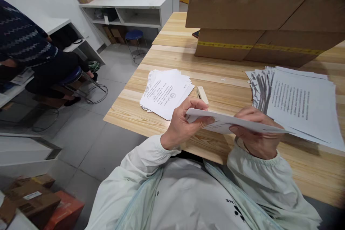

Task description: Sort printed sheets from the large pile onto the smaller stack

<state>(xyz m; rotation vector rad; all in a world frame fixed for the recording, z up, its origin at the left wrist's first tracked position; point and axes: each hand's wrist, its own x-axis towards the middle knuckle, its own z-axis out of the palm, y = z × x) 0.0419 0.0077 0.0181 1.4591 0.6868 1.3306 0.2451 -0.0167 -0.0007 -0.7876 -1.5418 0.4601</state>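
Both my hands hold a thin set of white printed sheets edge-on, just above the front edge of the wooden table. My left hand pinches the set's left end between thumb and fingers. My right hand grips it from below near the middle. A fanned stack of printed pages lies on the table to the left of my hands. A larger fanned stack lies to the right, touching the held sheets. A small cream stapler sits just beyond my left hand.
Large cardboard boxes stand at the back of the table. On the left a seated person in a dark patterned sweater works at another desk. White shelving with small boxes, a blue stool and cartons on the floor surround the grey floor.
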